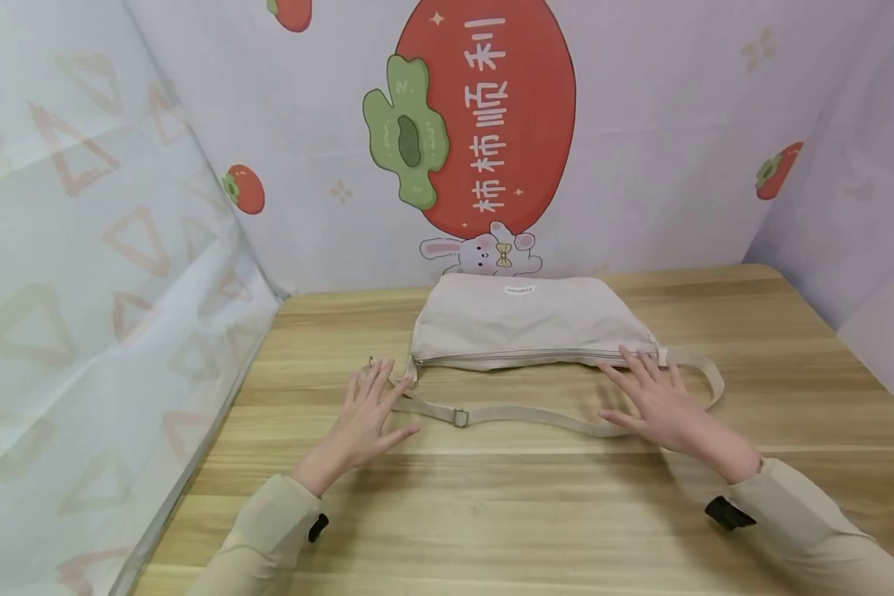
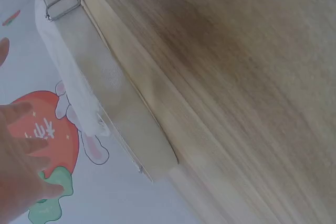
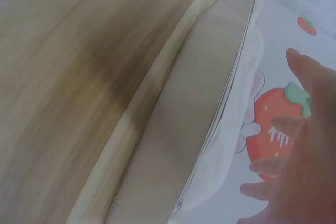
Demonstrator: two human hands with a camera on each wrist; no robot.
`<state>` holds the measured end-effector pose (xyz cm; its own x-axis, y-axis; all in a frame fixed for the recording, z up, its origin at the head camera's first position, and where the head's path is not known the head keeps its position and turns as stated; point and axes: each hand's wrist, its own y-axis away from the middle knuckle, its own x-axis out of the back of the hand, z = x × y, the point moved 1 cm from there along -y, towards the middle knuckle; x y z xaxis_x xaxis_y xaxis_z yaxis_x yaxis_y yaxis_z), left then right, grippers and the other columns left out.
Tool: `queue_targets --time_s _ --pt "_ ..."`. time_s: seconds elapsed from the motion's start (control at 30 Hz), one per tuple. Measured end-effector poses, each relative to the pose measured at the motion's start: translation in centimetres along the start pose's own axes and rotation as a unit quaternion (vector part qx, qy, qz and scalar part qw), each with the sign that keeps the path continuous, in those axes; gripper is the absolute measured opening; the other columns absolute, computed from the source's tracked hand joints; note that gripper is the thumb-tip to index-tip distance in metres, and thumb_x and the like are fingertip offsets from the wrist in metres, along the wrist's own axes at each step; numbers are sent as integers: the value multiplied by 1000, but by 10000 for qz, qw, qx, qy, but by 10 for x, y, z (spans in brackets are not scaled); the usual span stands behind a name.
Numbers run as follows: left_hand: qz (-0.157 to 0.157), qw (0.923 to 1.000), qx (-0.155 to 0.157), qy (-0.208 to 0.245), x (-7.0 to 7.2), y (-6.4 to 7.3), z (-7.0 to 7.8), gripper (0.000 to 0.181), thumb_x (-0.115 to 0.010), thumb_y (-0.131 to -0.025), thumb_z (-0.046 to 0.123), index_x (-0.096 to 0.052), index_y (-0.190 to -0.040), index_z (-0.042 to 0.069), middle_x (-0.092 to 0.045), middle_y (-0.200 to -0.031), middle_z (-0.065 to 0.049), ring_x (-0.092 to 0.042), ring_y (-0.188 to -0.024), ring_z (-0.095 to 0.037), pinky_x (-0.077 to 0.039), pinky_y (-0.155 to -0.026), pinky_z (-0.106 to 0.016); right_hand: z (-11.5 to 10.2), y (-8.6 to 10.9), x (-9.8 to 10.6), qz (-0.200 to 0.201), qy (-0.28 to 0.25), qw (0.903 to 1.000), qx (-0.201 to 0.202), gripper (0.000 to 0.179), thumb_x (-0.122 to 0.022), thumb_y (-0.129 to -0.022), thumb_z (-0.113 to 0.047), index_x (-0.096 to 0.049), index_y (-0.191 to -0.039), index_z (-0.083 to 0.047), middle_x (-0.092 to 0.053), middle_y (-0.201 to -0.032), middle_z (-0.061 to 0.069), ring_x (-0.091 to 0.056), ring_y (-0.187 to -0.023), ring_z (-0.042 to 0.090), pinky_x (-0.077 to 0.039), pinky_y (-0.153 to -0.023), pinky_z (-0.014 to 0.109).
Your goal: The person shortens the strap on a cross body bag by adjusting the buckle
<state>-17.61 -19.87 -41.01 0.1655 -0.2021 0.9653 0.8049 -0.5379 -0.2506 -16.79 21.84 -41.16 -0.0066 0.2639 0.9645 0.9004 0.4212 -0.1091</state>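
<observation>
A light beige fabric bag (image 1: 529, 319) lies flat on the wooden table, its zipper (image 1: 536, 358) along the edge facing me. Its strap (image 1: 529, 414) loops out in front, with a metal slider buckle (image 1: 459, 417) on it. My left hand (image 1: 365, 422) is spread beside the strap's left end, fingers straight, holding nothing. Over the strap's right part hovers my right hand (image 1: 659, 406), fingers spread, tips near the bag's right corner. In the left wrist view the buckle (image 2: 64, 6) and strap (image 2: 105, 72) show large; the right wrist view shows the strap (image 3: 184, 98) close up.
The wooden table (image 1: 477, 513) reaches back to a printed cloth backdrop (image 1: 641, 165) with a big red persimmon picture. A white patterned curtain (image 1: 82, 331) hangs along the left edge, and more cloth (image 1: 879, 248) hangs at the right.
</observation>
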Motion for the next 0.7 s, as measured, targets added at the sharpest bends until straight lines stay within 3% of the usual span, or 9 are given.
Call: queue_targets --time_s 0.27,0.43,0.7 --pt "320 9978 -394 428 0 -7 2 54 -61 -82 34 -47 -124 3 -36 -133 -21 -27 -125 -37 -15 -103 -52 -20 -18 -10 71 -450 9977 497 64 -56 -84 -42 -34 -135 -10 -24 -137 29 -22 -123 45 -9 -94 66" --pt "394 9946 -475 838 -1 -12 6 48 -63 -81 28 -51 -120 2 -44 -127 -19 -35 -121 -36 -22 -102 -50 -31 -27 -17 39 -661 9948 771 60 -58 -84 -35 -38 -131 -3 -30 -133 30 -28 -121 44 -15 -95 64" --pt "451 9875 -680 1349 -5 -22 16 39 -65 -80 18 -56 -113 0 -53 -116 -15 -46 -110 -34 -33 -95 -50 -45 -44 -26 134 -692 9893 1278 52 -62 -82 -25 -45 -125 1 -44 -121 30 -45 -108 43 -37 -89 54"
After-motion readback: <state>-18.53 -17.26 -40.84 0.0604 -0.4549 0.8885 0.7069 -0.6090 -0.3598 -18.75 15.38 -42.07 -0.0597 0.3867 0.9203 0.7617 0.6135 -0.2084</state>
